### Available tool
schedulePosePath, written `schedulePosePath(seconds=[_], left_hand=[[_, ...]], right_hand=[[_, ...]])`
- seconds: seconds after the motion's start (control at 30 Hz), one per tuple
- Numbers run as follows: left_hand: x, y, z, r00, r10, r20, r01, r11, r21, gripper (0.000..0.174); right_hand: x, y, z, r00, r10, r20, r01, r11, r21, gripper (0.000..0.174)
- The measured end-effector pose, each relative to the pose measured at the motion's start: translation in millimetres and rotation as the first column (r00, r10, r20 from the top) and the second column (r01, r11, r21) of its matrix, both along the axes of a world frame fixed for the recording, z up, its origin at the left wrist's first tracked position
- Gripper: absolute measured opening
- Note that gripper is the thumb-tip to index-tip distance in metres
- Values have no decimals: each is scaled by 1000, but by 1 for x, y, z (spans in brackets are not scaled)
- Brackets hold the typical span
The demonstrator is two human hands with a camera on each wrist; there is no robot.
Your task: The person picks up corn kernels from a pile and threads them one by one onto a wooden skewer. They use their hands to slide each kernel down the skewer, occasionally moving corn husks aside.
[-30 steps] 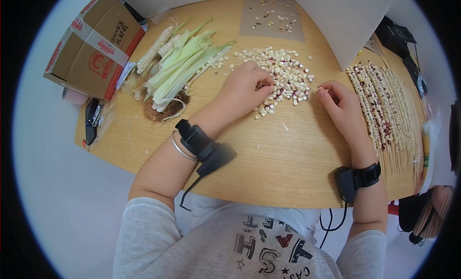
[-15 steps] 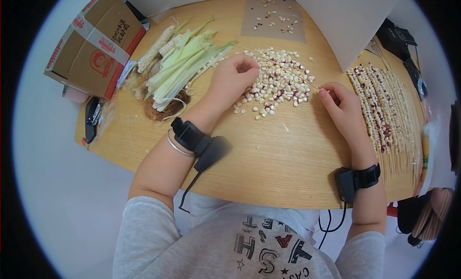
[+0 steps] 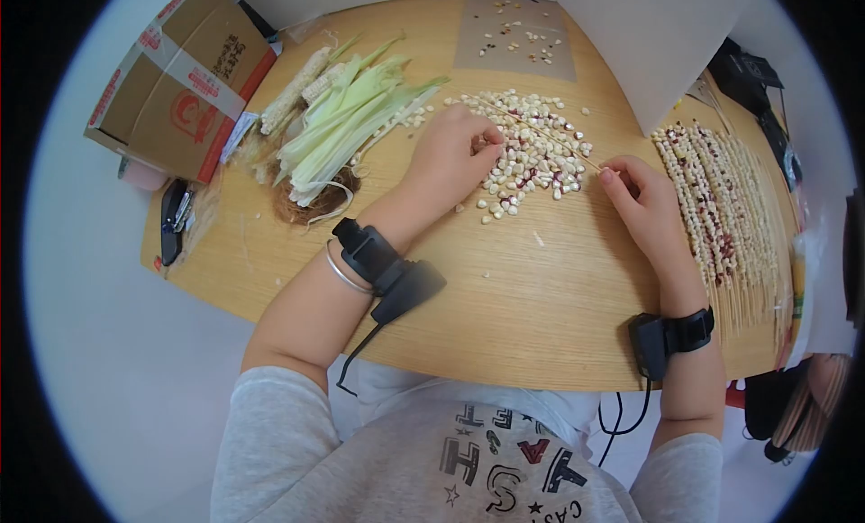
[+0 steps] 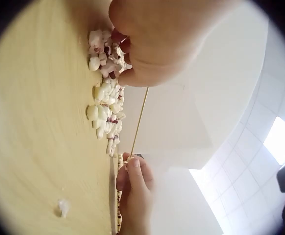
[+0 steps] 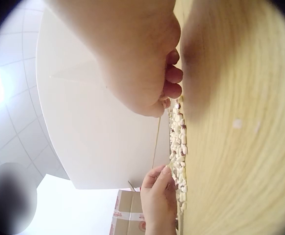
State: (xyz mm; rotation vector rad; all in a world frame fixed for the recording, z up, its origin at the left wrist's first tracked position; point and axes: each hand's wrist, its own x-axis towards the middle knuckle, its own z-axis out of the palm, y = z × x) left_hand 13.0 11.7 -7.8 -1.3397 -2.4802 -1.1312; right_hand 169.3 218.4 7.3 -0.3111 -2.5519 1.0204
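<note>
White and dark red corn kernels (image 3: 545,167) lie in a loose pile on the table. My left hand (image 3: 450,154) is at the pile's left side, fingers curled, thumb and fingertips pinching among the kernels. My right hand (image 3: 644,199) stays at the right of the pile and pinches the near end of a thin wooden skewer (image 4: 140,120). A pale kernel (image 4: 130,159) shows at its fingertips. The skewer slants over the pile toward the back left, its far part behind my left hand in the left wrist view.
Green corn husks (image 3: 347,131) and bare cobs (image 3: 297,90) lie at the left, near a cardboard box (image 3: 180,86) and a black stapler (image 3: 173,221). Kernel-threaded skewers (image 3: 721,203) lie in rows at the right. A white panel (image 3: 649,45) stands behind; a grey sheet (image 3: 505,59) holds scattered kernels.
My left hand moved left to the pile's edge, then back right and onto the kernels. Some kernels shifted at the pile's front left. My right hand and the skewer have hardly moved.
</note>
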Motion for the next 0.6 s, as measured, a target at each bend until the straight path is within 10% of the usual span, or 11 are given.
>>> schedulePosePath(seconds=[0.1, 0.17, 0.27, 0.6], left_hand=[[-5, -2, 1, 982, 37, 184, -55, 994, 90, 12], [-10, -2, 1, 759, -21, 651, -243, 918, 313, 11], [-23, -9, 4, 568, -182, 803, -339, 837, 429, 12], [-39, -17, 5, 353, -350, 868, -531, 689, 494, 15]], right_hand=[[-2, 0, 0, 1000, 4, -7, -4, 1000, 2, 21], [-1, 0, -1, 1000, 2, -5, -2, 1000, -11, 21], [-2, 0, -1, 1000, 5, -14, -4, 1000, 6, 21], [2, -2, 5, 998, 17, 52, -18, 1000, 25, 23]])
